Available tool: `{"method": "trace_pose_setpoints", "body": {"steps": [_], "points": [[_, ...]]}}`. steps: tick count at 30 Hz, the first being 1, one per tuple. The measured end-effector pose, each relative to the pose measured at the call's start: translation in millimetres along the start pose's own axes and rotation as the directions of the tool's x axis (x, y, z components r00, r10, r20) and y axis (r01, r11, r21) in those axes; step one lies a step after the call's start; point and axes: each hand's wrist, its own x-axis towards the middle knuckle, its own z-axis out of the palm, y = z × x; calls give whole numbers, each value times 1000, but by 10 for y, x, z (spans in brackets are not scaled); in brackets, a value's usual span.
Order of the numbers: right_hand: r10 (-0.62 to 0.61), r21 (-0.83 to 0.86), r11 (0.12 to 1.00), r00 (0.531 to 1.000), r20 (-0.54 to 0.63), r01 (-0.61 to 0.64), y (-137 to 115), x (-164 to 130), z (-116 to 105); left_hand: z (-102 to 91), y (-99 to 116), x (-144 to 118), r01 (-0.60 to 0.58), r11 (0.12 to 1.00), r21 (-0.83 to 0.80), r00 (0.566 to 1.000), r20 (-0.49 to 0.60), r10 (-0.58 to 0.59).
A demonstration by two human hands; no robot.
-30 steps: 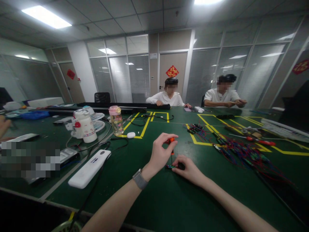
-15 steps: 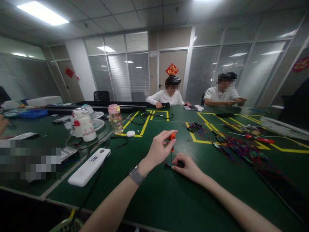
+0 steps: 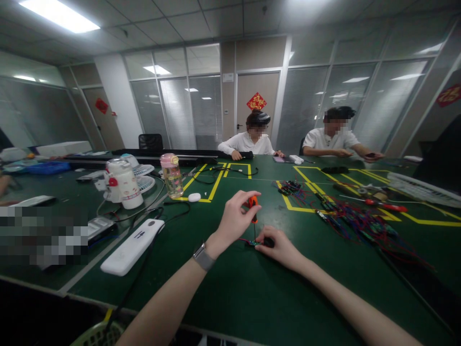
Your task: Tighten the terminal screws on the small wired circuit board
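Two hands worked mid-table. Left hand (image 3: 234, 218) pinched an orange-handled screwdriver (image 3: 253, 207), fingers closed round the handle, shaft upright, tip down on a small connector part (image 3: 255, 243). Right hand (image 3: 279, 245) pressed that part flat, fingertips closed on it; red wires trailed off it. Part too small to read detail. Green table (image 3: 230, 298) carried yellow tape lines and a wire bundle (image 3: 360, 223) to the right. Glass-walled office, two people seated at the far side.
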Motion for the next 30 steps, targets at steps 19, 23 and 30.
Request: {"method": "trace_pose_setpoints", "body": {"steps": [19,23,30], "points": [[-6,23,1000,1000,-9,7,49,4,18,-6,69,-9,-127,991,38,986,110,122],[-5,25,1000,1000,-15,5,52,2,20,-4,74,0,-55,998,30,997,63,53],[-6,21,1000,1000,-13,6,38,1,18,-15,53,2,-39,996,-83,995,89,46]]}}
